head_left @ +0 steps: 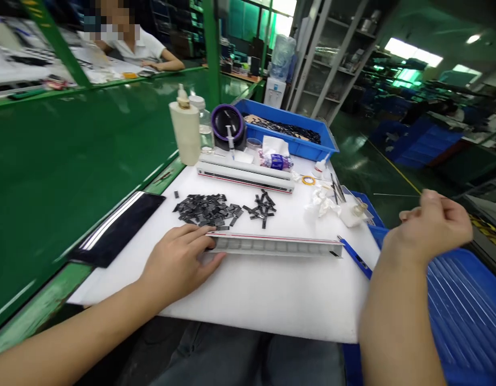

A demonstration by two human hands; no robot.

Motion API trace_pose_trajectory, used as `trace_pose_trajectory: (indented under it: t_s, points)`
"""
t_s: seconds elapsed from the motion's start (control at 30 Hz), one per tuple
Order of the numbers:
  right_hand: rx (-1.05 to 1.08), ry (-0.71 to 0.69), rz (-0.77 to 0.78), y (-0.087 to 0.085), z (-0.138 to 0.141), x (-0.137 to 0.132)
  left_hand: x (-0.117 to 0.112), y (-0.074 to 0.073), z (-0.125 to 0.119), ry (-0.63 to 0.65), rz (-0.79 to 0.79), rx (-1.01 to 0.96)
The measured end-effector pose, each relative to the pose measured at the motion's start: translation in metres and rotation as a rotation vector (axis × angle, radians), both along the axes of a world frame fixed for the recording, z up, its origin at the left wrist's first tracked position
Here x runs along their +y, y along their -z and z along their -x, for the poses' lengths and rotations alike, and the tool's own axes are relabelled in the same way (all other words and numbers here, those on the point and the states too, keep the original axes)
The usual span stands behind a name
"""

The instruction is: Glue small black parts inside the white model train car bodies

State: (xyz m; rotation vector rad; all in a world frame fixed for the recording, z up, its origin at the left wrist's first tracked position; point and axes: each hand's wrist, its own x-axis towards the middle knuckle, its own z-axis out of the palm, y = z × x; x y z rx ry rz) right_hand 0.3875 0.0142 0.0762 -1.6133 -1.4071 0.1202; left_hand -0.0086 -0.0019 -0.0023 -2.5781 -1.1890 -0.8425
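My left hand [179, 262] is closed around the left end of a long white channel-shaped strip [275, 246] lying on the white worktop [264, 300]. A thin red line runs along the strip's back edge, and a small black piece sits at its right end. My right hand [436, 225] is raised beyond the worktop's right side, fingers curled; what they hold, if anything, is hidden. Just behind the strip lie a large heap of small black pieces [205, 209] and a smaller heap [264, 206]. A blue pen-like tool [356, 257] rests against the strip's right end.
Farther back lies a second strip [243, 174], near a pump bottle [185, 131], a syringe [230, 140] and a blue bin [328, 140]. Tweezers [335, 187] and crumpled tissue [322, 203] are at right. A dark glossy panel [119, 228] lies left. Another person [131, 48] sits across.
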Motion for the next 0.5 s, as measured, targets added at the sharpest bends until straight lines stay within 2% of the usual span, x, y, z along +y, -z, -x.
trace_pose_trajectory:
  t_s: [0.13,0.27,0.37,0.5]
  points:
    - [0.168,-0.313,-0.049,-0.003,0.089,0.003,-0.004,-0.003,-0.004,-0.038,0.043,-0.013]
    - [0.363,-0.604,-0.073,0.011,0.166,-0.019,-0.005,-0.003,-0.006,-0.059,0.066,-0.035]
    - [0.455,-0.668,-0.080,0.028,0.196,-0.035,-0.007,-0.001,-0.005,-0.054,0.083,-0.057]
    - [0.411,-0.625,-0.056,0.048,0.208,-0.044,-0.008,0.001,-0.005,-0.046,0.105,-0.083]
